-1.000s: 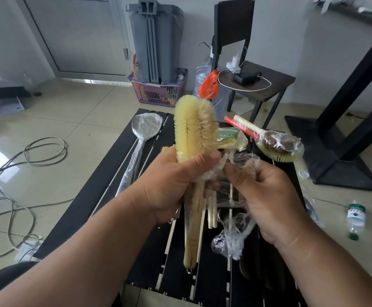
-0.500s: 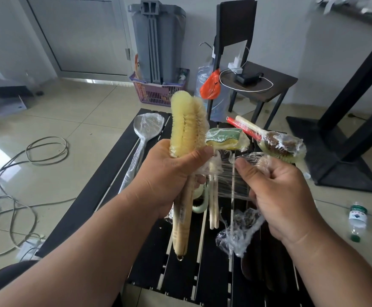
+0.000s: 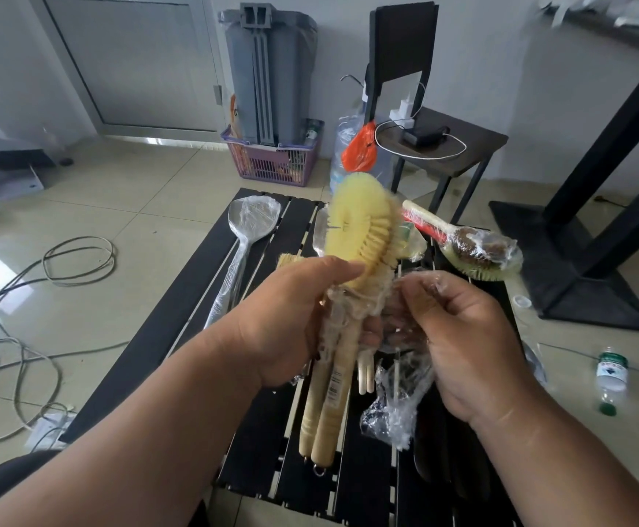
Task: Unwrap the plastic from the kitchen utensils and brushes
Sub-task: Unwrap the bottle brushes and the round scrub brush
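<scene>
My left hand (image 3: 298,317) grips a bundle of yellow bottle brushes (image 3: 359,230) with cream handles, held upright over the black slatted table (image 3: 181,317). My right hand (image 3: 458,336) pinches the clear plastic wrap (image 3: 401,397) that trails loose from the bundle's neck and hangs down in a crumpled tail. On the table lie a plastic-wrapped metal spatula (image 3: 249,226) at the left and a wrapped brown-bristle brush (image 3: 473,245) with a red-and-cream handle at the right. A wrapped green sponge shows partly behind the brush head.
Cables (image 3: 36,298) coil on the tiled floor at the left. A purple basket (image 3: 272,165) and grey bin stand at the back. A dark side table (image 3: 443,146) and black table base (image 3: 584,260) are to the right. A small bottle (image 3: 610,378) lies on the floor.
My left hand has turned and tilted the brush bundle so its head faces me. My right hand has moved in close to the neck, and the stretched film has gone slack.
</scene>
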